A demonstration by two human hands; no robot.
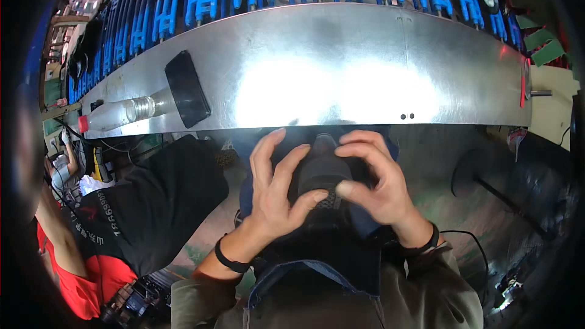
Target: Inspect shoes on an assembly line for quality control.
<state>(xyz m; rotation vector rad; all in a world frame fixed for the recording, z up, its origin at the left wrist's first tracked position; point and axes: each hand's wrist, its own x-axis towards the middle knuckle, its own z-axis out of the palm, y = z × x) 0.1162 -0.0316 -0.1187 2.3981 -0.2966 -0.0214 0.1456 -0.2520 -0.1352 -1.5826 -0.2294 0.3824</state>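
The left hand (273, 198) and right hand (379, 186) are lightly holding a black saddle-shaped thing (322, 172) from both sides, just in front of the table (304, 36), probably keeping it steady.

Clear bottle (122, 113) beside black phone (187, 90)

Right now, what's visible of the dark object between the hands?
The dark object is grey-black and matte; its material is unclear. A narrow, rounded end points away from the person, toward the metal bench. It broadens nearer the body, with a patterned patch by its near edge. The left grip and right grip curve around it, thumbs at that edge; firm contact can't be judged.
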